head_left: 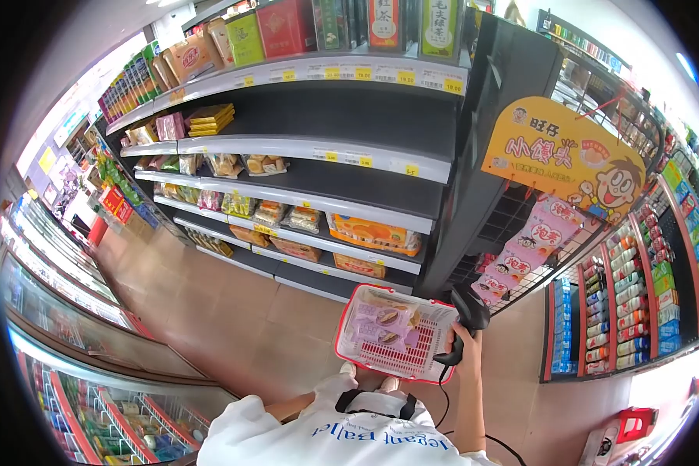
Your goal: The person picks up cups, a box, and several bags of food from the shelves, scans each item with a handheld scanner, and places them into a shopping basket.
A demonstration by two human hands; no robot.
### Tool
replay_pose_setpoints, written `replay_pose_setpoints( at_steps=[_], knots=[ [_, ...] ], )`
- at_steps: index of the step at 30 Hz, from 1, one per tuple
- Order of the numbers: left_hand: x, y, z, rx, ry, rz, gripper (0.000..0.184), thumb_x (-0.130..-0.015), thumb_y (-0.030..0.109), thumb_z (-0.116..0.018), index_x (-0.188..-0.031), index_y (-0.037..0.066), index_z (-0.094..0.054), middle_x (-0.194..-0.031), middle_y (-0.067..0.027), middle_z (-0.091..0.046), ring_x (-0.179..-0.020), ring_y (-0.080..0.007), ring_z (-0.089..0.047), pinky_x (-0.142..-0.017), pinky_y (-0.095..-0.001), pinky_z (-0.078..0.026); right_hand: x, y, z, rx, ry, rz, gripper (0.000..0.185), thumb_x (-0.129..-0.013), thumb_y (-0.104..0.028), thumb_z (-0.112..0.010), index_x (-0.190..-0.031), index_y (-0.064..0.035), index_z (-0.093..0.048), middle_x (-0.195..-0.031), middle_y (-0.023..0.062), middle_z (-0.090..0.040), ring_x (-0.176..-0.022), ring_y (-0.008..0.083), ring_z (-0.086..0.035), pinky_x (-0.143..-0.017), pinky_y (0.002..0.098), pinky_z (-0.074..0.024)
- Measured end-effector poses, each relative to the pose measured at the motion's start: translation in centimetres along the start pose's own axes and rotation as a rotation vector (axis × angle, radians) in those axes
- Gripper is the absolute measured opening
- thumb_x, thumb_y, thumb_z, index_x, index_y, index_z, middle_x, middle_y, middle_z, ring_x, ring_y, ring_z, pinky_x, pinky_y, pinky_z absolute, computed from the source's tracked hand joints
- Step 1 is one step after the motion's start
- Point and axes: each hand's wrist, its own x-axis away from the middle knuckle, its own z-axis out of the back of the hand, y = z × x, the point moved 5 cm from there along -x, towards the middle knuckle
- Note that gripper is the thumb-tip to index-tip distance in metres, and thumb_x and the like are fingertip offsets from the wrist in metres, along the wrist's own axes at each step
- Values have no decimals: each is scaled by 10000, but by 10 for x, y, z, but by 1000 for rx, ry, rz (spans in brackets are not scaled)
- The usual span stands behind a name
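Note:
My right hand (pixel 467 347) is closed around a black handheld barcode scanner (pixel 471 309), whose cable runs down past my shirt. The scanner overlaps the right edge of a white shopping basket (pixel 431 322) with a red rim. Inside the basket lie purple snack packets (pixel 382 316) with a picture of filled pastry on them. Of my left arm only a piece of forearm (pixel 289 406) shows beside the white shirt; my left hand is out of sight. What carries the basket's weight is hidden.
A shelving unit (pixel 311 147) stands in front with boxes, bagged snacks and price tags. Pink snack bags (pixel 520 252) hang under a yellow sign (pixel 571 151) to the right. A glass-topped freezer (pixel 93 326) borders the aisle on the left. A red stool-like object (pixel 637 425) is at lower right.

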Motion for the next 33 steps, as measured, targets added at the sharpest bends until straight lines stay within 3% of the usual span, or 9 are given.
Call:
replay_pose_setpoints(
  at_steps=[8,12,15,21,24,27,31,32,33],
  knots=[
    [4,4,-3,-66,6,17,547,-830,124,-512,-1319,1,-300,-850,-90,-598,-812,-164,-594,-693,-329,-482,-9,-1,5,-54,-36,-20,191,-847,-92,-593,-977,-47,-461,-619,71,-501,-424,157,-473,-379,261,-371],
    [7,15,1,-49,166,-101,575,-824,109,-516,-1335,-7,-281,-785,-72,-611,-785,-155,-606,-667,-320,-494,-12,-2,-1,-32,-19,-13,193,-845,-92,-596,-983,-50,-466,-620,68,-496,-420,156,-463,-381,261,-369],
    [-11,-16,11,477,-33,41,631,-818,93,-517,-1377,11,-236,-869,-75,-634,-821,-144,-609,-701,-311,-494,-15,1,-2,-15,-44,-25,194,-847,-91,-594,-988,-52,-467,-622,68,-495,-422,157,-461,-386,263,-372],
    [-5,5,3,140,261,-78,417,-897,227,-507,-1245,7,-443,-871,-63,-656,-831,-144,-616,-701,-275,-483,-23,3,1,-8,-31,-17,184,-849,-100,-593,-976,-48,-470,-617,68,-492,-426,157,-464,-391,264,-374],
    [-8,-13,2,414,98,272,250,-799,191,-657,-1019,86,-602,-808,-21,-576,-701,-81,-537,-622,-237,-439,-31,7,4,-19,-27,-12,181,-850,-106,-592,-972,-46,-471,-614,67,-490,-422,159,-463,-388,266,-374],
    [38,32,-20,222,267,142,158,-809,182,-648,-934,86,-637,-766,-21,-586,-667,-83,-540,-581,-244,-435,-34,8,0,-33,-28,-22,179,-848,-106,-594,-963,-46,-470,-614,68,-494,-418,161,-465,-385,267,-376],
    [137,15,6,-941,681,-913,380,-788,290,-714,-1082,58,-646,-943,-90,-679,-851,-155,-652,-760,-287,-517,-38,12,-3,-32,-5,-47,180,-836,-101,-609,-933,-50,-467,-612,71,-505,-417,164,-474,-383,268,-383],
    [121,-43,48,-808,781,-750,362,-765,227,-717,-1078,57,-650,-972,-101,-674,-880,-177,-653,-803,-299,-512,-40,14,-3,-33,-6,-46,180,-836,-101,-609,-933,-50,-467,-612,71,-505,-417,164,-474,-383,268,-383],
    [116,-50,56,-672,873,-585,355,-742,163,-719,-1074,57,-655,-1001,-112,-669,-909,-198,-654,-846,-311,-508,-41,16,-4,-35,-3,-57,182,-833,-101,-614,-925,-52,-466,-609,72,-506,-417,164,-475,-383,270,-385]
  ],
)
